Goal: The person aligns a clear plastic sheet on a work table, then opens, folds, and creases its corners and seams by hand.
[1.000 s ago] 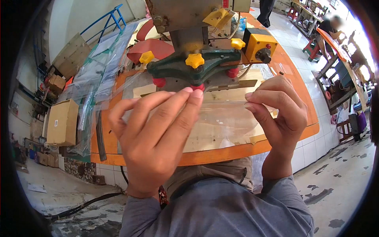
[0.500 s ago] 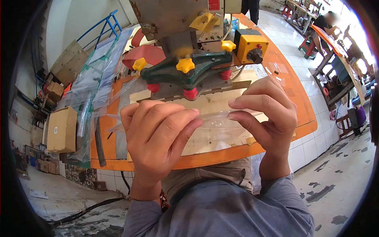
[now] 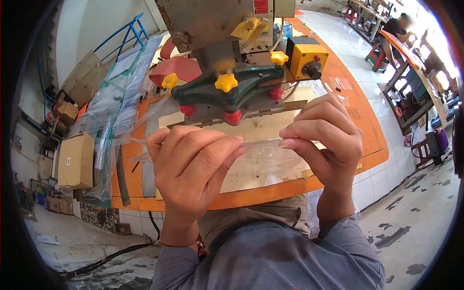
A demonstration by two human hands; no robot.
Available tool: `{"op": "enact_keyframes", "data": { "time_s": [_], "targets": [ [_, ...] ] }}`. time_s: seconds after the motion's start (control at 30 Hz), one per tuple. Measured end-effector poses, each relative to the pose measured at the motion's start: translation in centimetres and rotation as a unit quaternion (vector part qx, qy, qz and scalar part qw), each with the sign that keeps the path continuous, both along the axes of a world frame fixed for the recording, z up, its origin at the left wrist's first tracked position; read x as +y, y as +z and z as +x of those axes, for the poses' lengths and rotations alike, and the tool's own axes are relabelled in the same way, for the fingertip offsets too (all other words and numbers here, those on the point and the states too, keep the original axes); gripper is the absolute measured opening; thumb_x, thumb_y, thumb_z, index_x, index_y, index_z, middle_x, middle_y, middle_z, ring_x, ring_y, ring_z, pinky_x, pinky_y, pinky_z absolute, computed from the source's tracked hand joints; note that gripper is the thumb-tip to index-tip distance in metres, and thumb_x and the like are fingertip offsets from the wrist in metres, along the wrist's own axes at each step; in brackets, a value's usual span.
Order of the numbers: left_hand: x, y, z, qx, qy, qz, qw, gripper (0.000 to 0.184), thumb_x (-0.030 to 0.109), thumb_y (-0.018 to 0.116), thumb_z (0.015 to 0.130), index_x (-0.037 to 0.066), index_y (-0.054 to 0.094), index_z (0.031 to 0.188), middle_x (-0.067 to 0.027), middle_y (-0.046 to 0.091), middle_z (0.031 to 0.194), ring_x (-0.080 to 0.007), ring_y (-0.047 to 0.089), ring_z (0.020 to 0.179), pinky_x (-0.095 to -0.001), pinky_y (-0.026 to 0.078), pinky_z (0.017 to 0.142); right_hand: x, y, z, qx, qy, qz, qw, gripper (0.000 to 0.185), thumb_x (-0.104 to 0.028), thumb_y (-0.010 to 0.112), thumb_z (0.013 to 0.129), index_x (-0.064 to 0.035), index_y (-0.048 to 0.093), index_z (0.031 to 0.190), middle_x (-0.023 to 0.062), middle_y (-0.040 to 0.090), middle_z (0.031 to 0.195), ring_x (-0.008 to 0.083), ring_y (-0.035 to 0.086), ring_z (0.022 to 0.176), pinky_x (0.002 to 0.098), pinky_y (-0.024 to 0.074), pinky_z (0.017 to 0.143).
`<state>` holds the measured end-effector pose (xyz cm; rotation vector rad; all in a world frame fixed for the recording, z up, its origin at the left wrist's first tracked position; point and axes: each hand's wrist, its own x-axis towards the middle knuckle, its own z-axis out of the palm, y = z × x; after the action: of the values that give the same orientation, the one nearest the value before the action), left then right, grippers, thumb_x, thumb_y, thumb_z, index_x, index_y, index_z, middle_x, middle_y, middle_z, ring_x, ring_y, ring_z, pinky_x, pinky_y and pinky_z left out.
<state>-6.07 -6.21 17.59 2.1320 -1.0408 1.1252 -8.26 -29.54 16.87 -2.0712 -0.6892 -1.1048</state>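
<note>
A clear plastic sheet [image 3: 263, 151] is stretched between my two hands, over the pale board [image 3: 246, 176] on the orange table. My left hand [image 3: 195, 166] pinches its edge between thumb and fingers. Opposite it, my right hand [image 3: 326, 140] pinches the same edge with thumb and forefinger. Just beyond the hands stands a press with a dark green bracket [image 3: 234, 92], yellow star knobs [image 3: 225, 82] and red feet [image 3: 233, 117].
A yellow control box [image 3: 309, 61] sits right of the press. Plastic sheets [image 3: 123, 77] and a cardboard box [image 3: 76, 160] are on the left. A dark strip [image 3: 122, 176] lies at the table's left edge. A person [image 3: 398, 31] sits at a far table.
Since the first frame the view has shifted, and my left hand now pinches the sheet's edge lower down, farther from the red foot. The last half second shows little movement.
</note>
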Motion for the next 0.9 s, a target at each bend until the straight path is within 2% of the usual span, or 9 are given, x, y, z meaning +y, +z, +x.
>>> {"op": "enact_keyframes", "data": {
  "time_s": [0.1,0.17,0.33,0.37,0.4,0.6,0.7,0.8,0.9],
  "targets": [
    [-0.1,-0.4,0.0,0.003,0.001,-0.04,0.999,0.023,0.018,0.086,0.077,0.013,0.075,0.096,0.0012,0.071,0.085,-0.0183,0.063,0.078,-0.0354,0.04,0.08,0.0,-0.2,0.1,-0.009,0.007,0.003,1.0,0.023,-0.023,0.087,0.07,-0.0102,0.076,0.086,0.0007,0.065,0.079,0.0195,0.06,0.075,0.0339,0.0407,0.068],
    [0.4,-0.4,0.1,-0.021,-0.011,-0.001,1.0,0.025,0.017,0.085,0.077,0.014,0.074,0.099,0.0005,0.072,0.088,-0.0187,0.064,0.079,-0.0354,0.04,0.08,0.2,-0.2,0.1,-0.015,0.003,-0.001,1.0,0.023,-0.023,0.087,0.07,-0.0101,0.076,0.086,0.0007,0.065,0.079,0.0196,0.06,0.075,0.034,0.0407,0.068],
    [0.4,-0.3,0.1,-0.046,0.006,0.017,0.999,0.023,0.014,0.083,0.077,0.015,0.075,0.098,-0.0004,0.073,0.091,-0.019,0.065,0.08,-0.0356,0.04,0.081,0.3,-0.1,0.3,-0.044,-0.001,0.001,0.999,0.023,-0.023,0.087,0.07,-0.01,0.077,0.086,0.0006,0.065,0.079,0.0197,0.059,0.074,0.0339,0.0404,0.067],
    [0.4,-0.3,0.0,-0.048,0.008,0.017,0.999,0.023,0.013,0.082,0.077,0.015,0.075,0.098,-0.0006,0.074,0.092,-0.019,0.065,0.081,-0.0356,0.04,0.081,0.2,-0.1,0.1,-0.033,-0.001,-0.006,0.999,0.024,-0.021,0.087,0.069,-0.0071,0.077,0.086,0.0029,0.064,0.078,0.0214,0.06,0.077,0.0341,0.0437,0.068],
    [0.5,-0.2,0.0,-0.048,0.008,0.017,0.999,0.023,0.013,0.082,0.077,0.015,0.075,0.098,-0.0006,0.074,0.092,-0.019,0.065,0.081,-0.0356,0.04,0.081,0.1,-0.1,-0.1,-0.022,-0.003,-0.014,1.0,0.026,-0.019,0.087,0.068,-0.0043,0.077,0.086,0.0052,0.064,0.077,0.0231,0.061,0.079,0.0343,0.0471,0.069],
    [2.4,-0.1,0.4,-0.045,0.035,0.016,0.998,0.019,0.014,0.082,0.079,0.011,0.075,0.096,-0.0019,0.074,0.088,-0.0204,0.065,0.079,-0.0353,0.04,0.084,-0.3,-0.3,-0.1,-0.016,0.006,-0.01,1.0,0.023,-0.013,0.086,0.068,-0.0021,0.075,0.085,0.006,0.066,0.079,0.0233,0.061,0.08,0.0338,0.0474,0.07],
    [4.3,0.4,0.7,-0.041,0.089,0.012,0.995,0.019,0.019,0.083,0.076,0.016,0.077,0.093,0.0012,0.073,0.086,-0.0172,0.066,0.079,-0.035,0.038,0.087,-0.6,-0.4,0.2,-0.016,0.006,0.008,1.0,0.022,-0.011,0.085,0.07,-0.0002,0.074,0.085,0.0068,0.066,0.08,0.0233,0.061,0.08,0.0335,0.0473,0.071],
    [6.2,1.2,1.0,-0.017,0.117,0.032,0.992,0.017,0.02,0.083,0.078,0.012,0.075,0.091,0.0001,0.072,0.084,-0.0184,0.066,0.08,-0.0347,0.039,0.088,-0.7,-0.3,0.6,-0.033,0.011,0.028,0.999,0.021,-0.012,0.086,0.069,-0.0036,0.075,0.084,0.0043,0.064,0.076,0.0215,0.06,0.074,0.0336,0.0457,0.067],
    [7.5,1.5,1.3,0.02,0.096,0.037,0.994,0.018,0.018,0.083,0.079,0.009,0.072,0.088,-0.0014,0.072,0.084,-0.0195,0.066,0.081,-0.0349,0.041,0.088,-0.7,-0.3,0.6,-0.029,0.014,0.033,0.999,0.02,-0.011,0.086,0.07,-0.0022,0.074,0.084,0.0041,0.065,0.077,0.0207,0.06,0.075,0.033,0.0452,0.068]
  ]
}}
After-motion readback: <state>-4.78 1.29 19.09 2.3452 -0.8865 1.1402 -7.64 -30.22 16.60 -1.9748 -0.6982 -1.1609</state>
